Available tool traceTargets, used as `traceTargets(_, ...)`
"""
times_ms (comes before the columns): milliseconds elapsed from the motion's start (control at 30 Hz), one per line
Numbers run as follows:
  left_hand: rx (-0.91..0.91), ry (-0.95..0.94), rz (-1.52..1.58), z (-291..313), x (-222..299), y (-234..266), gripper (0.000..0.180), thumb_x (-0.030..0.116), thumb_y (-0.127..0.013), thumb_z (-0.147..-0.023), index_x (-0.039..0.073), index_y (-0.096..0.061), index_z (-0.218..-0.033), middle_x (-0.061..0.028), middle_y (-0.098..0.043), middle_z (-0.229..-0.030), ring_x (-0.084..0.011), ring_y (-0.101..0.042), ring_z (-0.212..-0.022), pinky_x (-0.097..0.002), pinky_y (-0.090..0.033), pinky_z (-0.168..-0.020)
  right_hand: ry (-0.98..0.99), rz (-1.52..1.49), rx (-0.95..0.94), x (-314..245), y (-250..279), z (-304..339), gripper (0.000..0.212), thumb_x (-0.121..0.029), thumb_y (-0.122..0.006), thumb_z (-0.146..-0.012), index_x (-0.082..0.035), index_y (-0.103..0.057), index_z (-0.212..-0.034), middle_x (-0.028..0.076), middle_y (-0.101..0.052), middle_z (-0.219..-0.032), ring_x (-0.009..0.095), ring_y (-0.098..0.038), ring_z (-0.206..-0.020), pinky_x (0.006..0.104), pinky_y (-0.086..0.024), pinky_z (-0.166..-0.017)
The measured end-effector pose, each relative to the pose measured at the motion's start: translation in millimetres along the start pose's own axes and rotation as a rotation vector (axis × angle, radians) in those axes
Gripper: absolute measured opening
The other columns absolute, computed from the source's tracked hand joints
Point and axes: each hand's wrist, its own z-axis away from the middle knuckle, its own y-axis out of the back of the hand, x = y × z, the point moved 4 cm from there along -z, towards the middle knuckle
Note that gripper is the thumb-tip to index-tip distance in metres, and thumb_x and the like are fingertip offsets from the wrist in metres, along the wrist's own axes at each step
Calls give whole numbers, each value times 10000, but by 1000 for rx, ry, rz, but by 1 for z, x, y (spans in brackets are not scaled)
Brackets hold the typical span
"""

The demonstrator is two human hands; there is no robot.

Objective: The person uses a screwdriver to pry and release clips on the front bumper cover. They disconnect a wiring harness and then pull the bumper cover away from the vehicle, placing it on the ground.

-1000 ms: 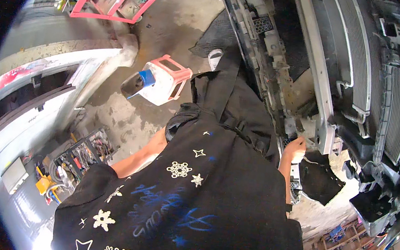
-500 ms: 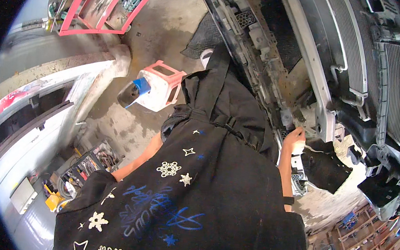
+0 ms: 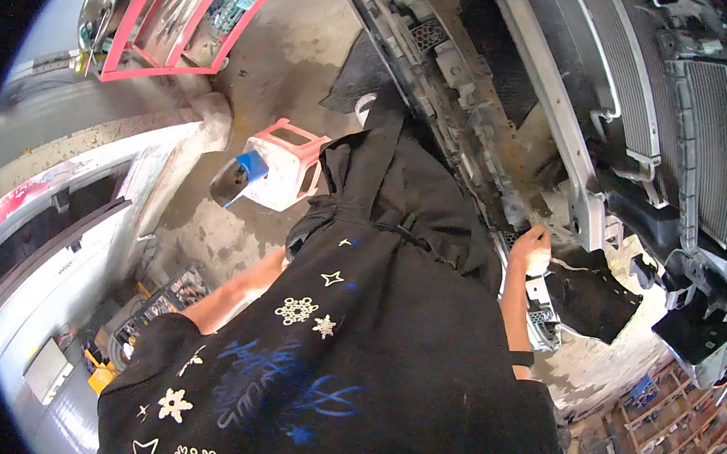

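Observation:
My right hand is closed, its fingers curled at the edge of a long car bumper. The bumper's inner side shows dark plastic, brackets and honeycomb mesh, and it runs from the top middle down along my right side. My left forearm bends in toward my waist. The left hand itself is hidden behind my black apron-like garment, printed with white snowflakes and blue scribbles. Whatever lies between the right fingertips is too small to make out.
The car's open front, with a metal crossbeam and a radiator, fills the right. A pink and white stool with a blue-and-dark item stands left of me. Beyond are a red tool rack and a wooden frame.
The view has shifted slightly, so the stool, rack and bumper sit a little further left. My left forearm shows a bit more. The right hand stays at the bumper edge.

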Motion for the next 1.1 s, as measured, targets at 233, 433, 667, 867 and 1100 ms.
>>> traceTargets(233,-116,151,-812,-83,78,101,278,89,-726,-729,50,-639,-990,-101,-667,-1020,-226,-629,-961,-362,-496,-820,86,-67,72,0,-4,1,360,-344,-477,-865,-87,-651,-681,187,-618,-634,401,-579,-535,494,-439,-509)
traceTargets(433,468,-482,-893,-230,242,94,800,307,-773,-717,86,-376,-1376,-229,-425,-1374,-341,-403,-1301,-427,-373,-1040,80,-19,45,-1,-4,4,326,-305,-485,-886,-106,-663,-699,128,-626,-605,344,-569,-521,451,-450,-583)
traceTargets(667,555,-31,-849,-309,319,21,1396,559,-842,-560,96,78,-1502,-229,47,-1554,-449,116,-1411,-681,-125,-1062,110,2,95,-6,5,8,268,-285,-508,-863,-117,-681,-747,126,-649,-644,329,-613,-582,445,-473,-654)
traceTargets(867,595,-43,-910,-308,318,22,1361,398,-879,-596,138,104,-1500,-166,10,-1571,-422,99,-1422,-684,-185,-1053,95,12,92,-8,6,5,280,-274,-506,-855,-107,-672,-704,142,-651,-645,317,-622,-593,436,-478,-665)
traceTargets(1100,553,-88,-920,-313,316,27,1455,551,-871,-507,135,108,-1499,-202,23,-1563,-458,135,-1403,-722,-116,-1029,69,4,-5,-9,9,0,287,-302,-479,-866,-119,-683,-781,111,-686,-761,294,-647,-704,449,-466,-701)
